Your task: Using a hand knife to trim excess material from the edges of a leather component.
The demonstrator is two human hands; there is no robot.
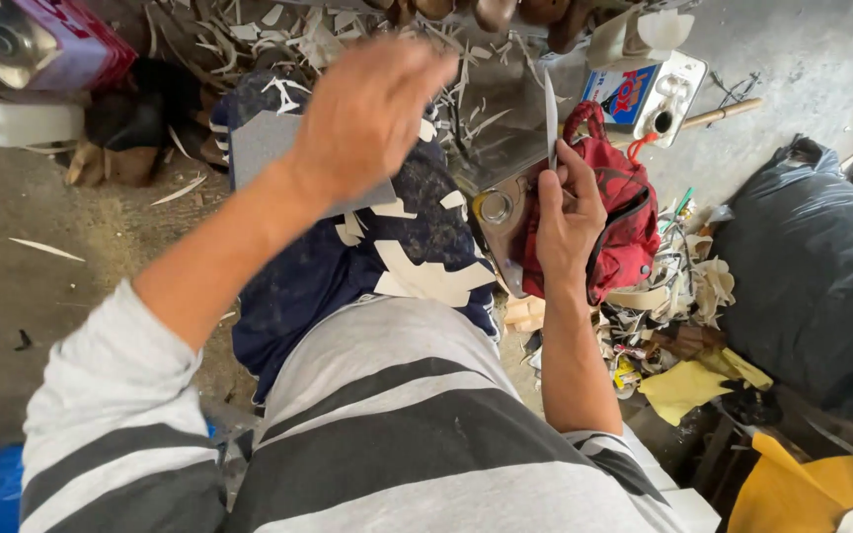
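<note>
Right hand (567,212) pinches my thin pale strip (551,116) at its near end, long axis pointing far. Left hand (367,114), fingers loosely together, presses the grey sheet (261,148) on my lap, left of the strip.

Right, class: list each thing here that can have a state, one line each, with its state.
Left hand: raised, pressed on a grey sheet.
Right hand: pinching a thin pale strip, held upright.
Red bag: crumpled, partly open.
Black sack: slumped on the floor.
Metal can: capped.
</note>
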